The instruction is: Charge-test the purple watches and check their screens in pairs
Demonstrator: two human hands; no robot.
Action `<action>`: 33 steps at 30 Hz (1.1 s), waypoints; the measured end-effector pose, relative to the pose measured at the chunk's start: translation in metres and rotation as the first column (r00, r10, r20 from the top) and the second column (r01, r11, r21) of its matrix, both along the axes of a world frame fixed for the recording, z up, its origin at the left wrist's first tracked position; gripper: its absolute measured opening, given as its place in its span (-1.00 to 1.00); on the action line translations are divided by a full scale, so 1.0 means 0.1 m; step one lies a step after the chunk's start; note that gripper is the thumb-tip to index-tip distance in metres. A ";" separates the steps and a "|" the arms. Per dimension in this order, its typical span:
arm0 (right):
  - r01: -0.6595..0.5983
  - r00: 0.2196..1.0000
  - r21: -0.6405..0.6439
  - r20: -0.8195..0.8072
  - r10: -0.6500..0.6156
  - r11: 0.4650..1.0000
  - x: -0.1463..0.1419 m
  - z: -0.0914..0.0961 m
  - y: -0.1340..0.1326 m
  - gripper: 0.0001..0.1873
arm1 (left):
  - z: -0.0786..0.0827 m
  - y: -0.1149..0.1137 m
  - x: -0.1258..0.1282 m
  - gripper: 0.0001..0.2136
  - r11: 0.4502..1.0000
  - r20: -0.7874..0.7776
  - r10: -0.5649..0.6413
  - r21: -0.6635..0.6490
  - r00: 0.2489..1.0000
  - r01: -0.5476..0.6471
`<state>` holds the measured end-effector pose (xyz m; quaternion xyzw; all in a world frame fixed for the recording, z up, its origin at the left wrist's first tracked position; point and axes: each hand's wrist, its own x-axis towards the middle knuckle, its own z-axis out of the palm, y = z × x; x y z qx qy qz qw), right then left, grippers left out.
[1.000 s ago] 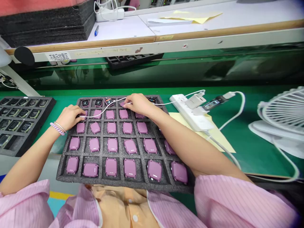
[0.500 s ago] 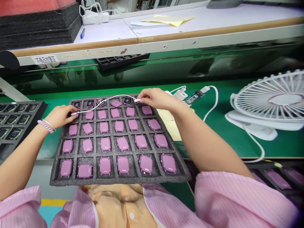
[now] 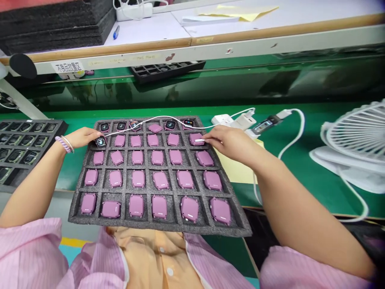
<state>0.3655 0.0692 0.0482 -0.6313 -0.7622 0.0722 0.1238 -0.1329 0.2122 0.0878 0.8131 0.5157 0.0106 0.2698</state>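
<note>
A black foam tray holds several purple watch bodies without straps, most lying back up, with a few lit screens in the far row. At its far left corner my left hand is closed on a watch body whose screen is lit. A thin white cable arches from there over the far row to my right hand. My right fingers pinch its white connector, which lies against the back of the watch body in the second row's right-hand compartment. Whether the cable is joined to the left watch, I cannot tell.
White adapters and a small black-and-clear device on a cable lie beyond my right hand. A white fan stands at the right. Another tray of watches is at the left. A shelf edge runs across the back.
My right hand has carried the connector from the far row to the second row's right-hand watch body. In my left hand, the watch body now shows its lit screen. The view has shifted slightly.
</note>
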 end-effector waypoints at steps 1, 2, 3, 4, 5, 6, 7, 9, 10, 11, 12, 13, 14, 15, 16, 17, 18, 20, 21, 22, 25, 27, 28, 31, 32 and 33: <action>-0.005 1.000 0.012 -0.009 0.005 1.000 0.01 0.02 0.01 -0.72 | -0.01 0.01 0.00 -0.12 1.000 0.007 0.001 -0.014 1.000 0.000; -0.004 1.000 0.010 -0.022 0.004 1.000 0.02 0.03 0.04 -0.71 | -0.01 0.02 0.01 -0.14 1.000 0.012 0.004 -0.025 1.000 -0.004; 0.005 0.999 -0.006 -0.031 -0.005 1.000 0.03 0.04 0.07 -0.71 | -0.01 0.03 0.01 -0.17 0.999 0.013 0.011 -0.034 1.000 -0.011; 0.014 1.000 -0.035 -0.027 -0.015 0.999 0.04 0.03 0.11 -0.70 | -0.01 0.03 0.02 -0.19 0.999 0.010 0.021 -0.040 1.000 -0.021; 0.022 1.000 -0.065 -0.008 -0.023 0.998 0.05 0.02 0.15 -0.70 | -0.01 0.04 0.03 -0.22 0.999 0.006 0.030 -0.046 1.000 -0.029; 0.024 1.000 -0.090 0.023 -0.022 0.996 0.06 -0.01 0.19 -0.70 | -0.01 0.05 0.04 -0.25 0.998 0.002 0.035 -0.052 0.999 -0.035; 0.019 0.998 -0.100 0.054 -0.013 0.995 0.06 -0.04 0.23 -0.70 | -0.01 0.06 0.04 -0.27 0.998 -0.002 0.036 -0.059 0.999 -0.036; -0.001 0.996 -0.083 0.094 0.009 0.997 0.06 -0.10 0.30 -0.68 | -0.01 0.08 0.05 -0.28 0.997 -0.007 0.019 -0.075 1.000 -0.020; -0.013 0.995 -0.067 0.103 0.019 0.998 0.06 -0.13 0.31 -0.67 | -0.01 0.09 0.05 -0.28 0.997 -0.012 0.005 -0.080 1.000 -0.005; -0.021 0.994 -0.052 0.108 0.026 0.998 0.05 -0.15 0.32 -0.65 | -0.01 0.10 0.05 -0.27 0.997 -0.020 -0.010 -0.077 1.000 0.008; -0.025 0.993 -0.040 0.112 0.030 0.999 0.04 -0.16 0.31 -0.65 | -0.01 0.11 0.05 -0.25 0.998 -0.030 -0.020 -0.067 0.999 0.018; -0.025 0.993 -0.029 0.112 0.029 0.999 0.03 -0.17 0.30 -0.64 | -0.01 0.12 0.05 -0.24 0.998 -0.040 -0.025 -0.056 0.999 0.023; -0.023 0.994 -0.022 0.108 0.026 0.999 0.02 -0.16 0.29 -0.64 | -0.01 0.14 0.05 -0.21 0.999 -0.048 -0.023 -0.043 0.999 0.021; -0.019 0.995 -0.016 0.101 0.021 1.000 0.00 -0.16 0.27 -0.64 | -0.01 0.15 0.05 -0.19 0.999 -0.054 -0.018 -0.032 0.998 0.017; -0.012 0.996 -0.011 0.090 0.013 1.000 -0.01 -0.15 0.25 -0.64 | -0.01 0.16 0.05 -0.17 1.000 -0.057 -0.013 -0.026 0.998 0.012; -0.005 0.997 -0.007 0.076 0.005 1.000 -0.03 -0.15 0.23 -0.64 | -0.01 0.17 0.06 -0.16 1.000 -0.055 -0.012 -0.026 0.998 0.011; 0.005 0.998 -0.003 0.061 -0.005 1.000 -0.04 -0.14 0.22 -0.64 | -0.01 0.19 0.06 -0.15 0.999 -0.049 -0.013 -0.031 0.999 0.011; 0.027 0.999 0.004 0.040 -0.027 1.000 -0.05 -0.15 0.21 -0.63 | 0.00 0.22 0.06 -0.14 0.999 -0.035 -0.012 -0.044 0.999 0.010; 0.036 0.999 0.008 0.033 -0.036 0.999 -0.05 -0.17 0.21 -0.63 | 0.00 0.23 0.05 -0.14 0.999 -0.029 -0.008 -0.052 1.000 0.006; 0.042 0.999 0.012 0.026 -0.042 0.999 -0.05 -0.18 0.21 -0.63 | 0.00 0.24 0.05 -0.14 0.998 -0.025 -0.003 -0.057 1.000 0.001; 0.035 0.999 0.027 0.008 -0.035 0.999 -0.03 -0.23 0.22 -0.64 | 0.00 0.25 0.05 -0.18 0.998 -0.018 -0.006 -0.060 1.000 0.005; 0.022 1.000 0.040 0.001 -0.022 0.999 -0.01 -0.25 0.22 -0.64 | 0.01 0.24 0.04 -0.23 0.998 -0.012 -0.016 -0.060 1.000 0.016; 0.018 1.000 0.042 0.001 -0.018 0.999 -0.01 -0.26 0.22 -0.64 | 0.01 0.23 0.05 -0.26 0.998 -0.008 -0.019 -0.062 1.000 0.018; 0.017 1.000 0.024 0.003 -0.017 1.000 0.02 -0.28 0.22 -0.65 | 0.01 0.21 0.06 -0.33 0.997 0.003 0.000 -0.081 1.000 0.000; 0.020 1.000 0.014 0.001 -0.020 1.000 0.02 -0.29 0.22 -0.65 | 0.01 0.20 0.07 -0.36 0.996 0.006 0.011 -0.091 1.000 -0.010; 0.023 1.000 0.008 -0.003 -0.023 1.000 0.02 -0.30 0.22 -0.66 | 0.01 0.19 0.08 -0.39 0.995 0.011 0.021 -0.101 1.000 -0.020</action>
